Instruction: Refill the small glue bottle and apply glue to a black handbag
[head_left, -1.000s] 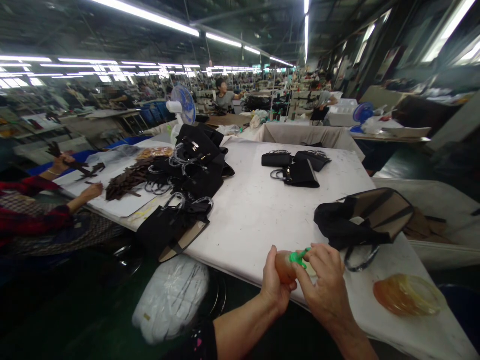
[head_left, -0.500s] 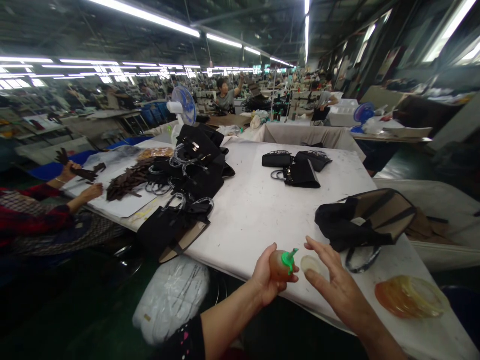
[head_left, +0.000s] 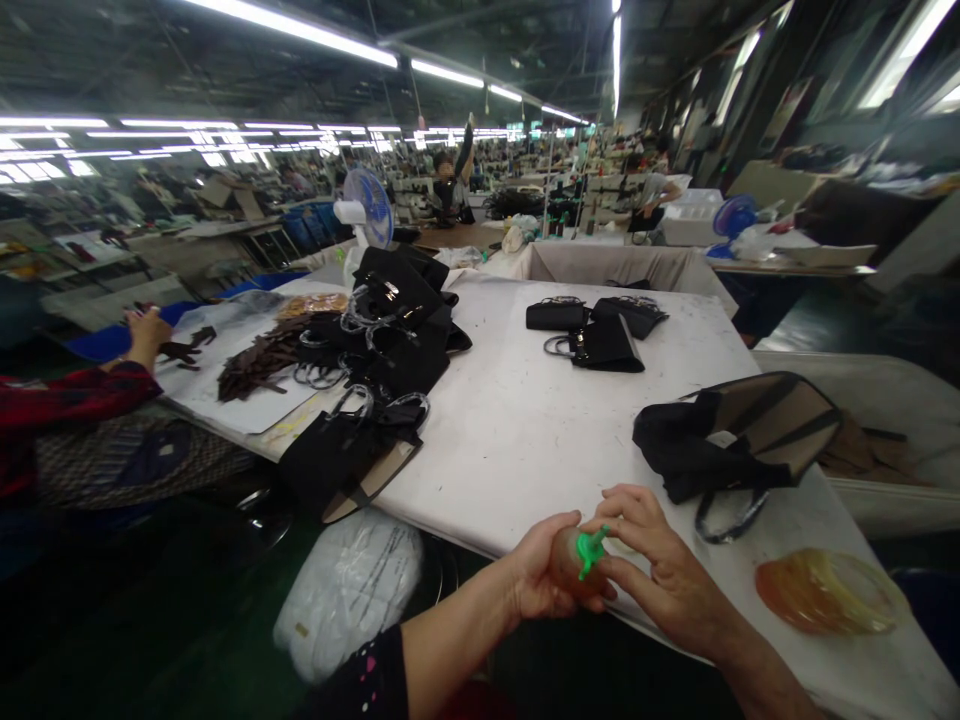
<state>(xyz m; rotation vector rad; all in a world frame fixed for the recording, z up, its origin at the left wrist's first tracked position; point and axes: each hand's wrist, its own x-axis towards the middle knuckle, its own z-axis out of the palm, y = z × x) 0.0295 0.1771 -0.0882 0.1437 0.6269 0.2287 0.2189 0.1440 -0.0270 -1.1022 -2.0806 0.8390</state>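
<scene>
Right hand [head_left: 664,570]: back at the green plastic nozzle [head_left: 591,546] of the rounded amber bottle [head_left: 565,568]
Red plaid sleeve [head_left: 82,405]: co-worker's hand [head_left: 148,332] moved off the dark brown strip pile [head_left: 259,365]
Distant worker's arm [head_left: 466,152]: raised higher

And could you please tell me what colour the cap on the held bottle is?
The cap is bright green; the head view shows it best.

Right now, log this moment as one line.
left hand: holding bottle | right hand: at green cap | white table: black bags, amber-tinted container
</scene>
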